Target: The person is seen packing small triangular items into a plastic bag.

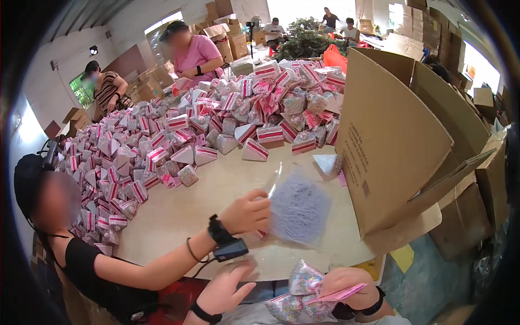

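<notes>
My right hand (346,287) is closed at the lower edge, around a folded pink card (341,293) and the top of clear triangular packs (303,279) filled with multicoloured glittery bits. My left hand (225,287) is near the table's front edge. Its thumb is stretched away from the slightly blurred fingers, and nothing shows in it. Beyond my hands, a clear plastic bag of pale lilac shredded filler (299,208) lies on the table. A co-worker's hand (250,214), reaching in from the left, is at that bag's left edge.
A big heap of clear triangular packs with pink-striped white labels (189,119) covers the table's far and left parts. An open cardboard box (395,146) stands at right, with a single pack (327,164) beside it. A co-worker (81,244) sits close at left; two others are behind the heap.
</notes>
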`<action>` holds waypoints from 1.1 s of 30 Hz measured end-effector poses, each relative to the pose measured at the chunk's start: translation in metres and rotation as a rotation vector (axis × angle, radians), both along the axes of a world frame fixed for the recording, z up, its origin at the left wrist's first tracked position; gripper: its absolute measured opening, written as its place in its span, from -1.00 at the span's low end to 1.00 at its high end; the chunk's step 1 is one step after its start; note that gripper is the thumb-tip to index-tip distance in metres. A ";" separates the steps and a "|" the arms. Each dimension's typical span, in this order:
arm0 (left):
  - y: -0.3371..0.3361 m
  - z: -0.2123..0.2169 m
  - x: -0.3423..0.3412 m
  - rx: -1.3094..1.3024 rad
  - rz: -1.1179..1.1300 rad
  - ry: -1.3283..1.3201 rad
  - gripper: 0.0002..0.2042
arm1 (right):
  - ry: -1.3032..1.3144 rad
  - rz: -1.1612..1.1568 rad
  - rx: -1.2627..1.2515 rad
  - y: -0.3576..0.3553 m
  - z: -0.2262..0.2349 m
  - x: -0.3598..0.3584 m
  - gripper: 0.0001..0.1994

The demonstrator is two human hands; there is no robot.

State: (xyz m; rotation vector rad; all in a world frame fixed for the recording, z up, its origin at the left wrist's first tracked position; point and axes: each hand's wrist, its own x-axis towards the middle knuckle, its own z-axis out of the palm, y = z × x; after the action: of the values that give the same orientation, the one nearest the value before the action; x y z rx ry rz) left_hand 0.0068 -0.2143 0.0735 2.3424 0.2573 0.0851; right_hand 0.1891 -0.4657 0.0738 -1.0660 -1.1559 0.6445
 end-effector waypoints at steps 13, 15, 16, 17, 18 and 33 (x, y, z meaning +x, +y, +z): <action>0.054 -0.038 0.055 0.276 0.270 0.010 -0.53 | 0.061 -0.012 -0.213 0.011 -0.022 0.015 -0.87; 0.056 -0.041 0.060 0.309 0.361 -0.159 -0.50 | 0.058 -0.001 -0.248 0.015 -0.028 0.020 -0.87; 0.058 -0.043 0.065 0.320 0.355 -0.182 -0.47 | 0.071 -0.007 -0.287 0.017 -0.028 0.021 -0.87; 0.061 -0.045 0.072 0.332 0.349 -0.204 -0.44 | 0.084 -0.014 -0.326 0.018 -0.028 0.022 -0.87; 0.063 -0.048 0.079 0.346 0.345 -0.226 -0.41 | 0.095 -0.018 -0.363 0.019 -0.027 0.024 -0.87; 0.083 -0.052 0.133 0.201 0.039 -0.147 -0.48 | -0.358 -0.204 0.138 0.050 0.064 0.087 -0.84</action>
State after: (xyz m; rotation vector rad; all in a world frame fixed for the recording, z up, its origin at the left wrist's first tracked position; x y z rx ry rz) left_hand 0.1400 -0.1308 0.0216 2.5158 0.2298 0.3144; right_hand 0.2756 -0.4158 0.1376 -1.1916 -1.3544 0.2143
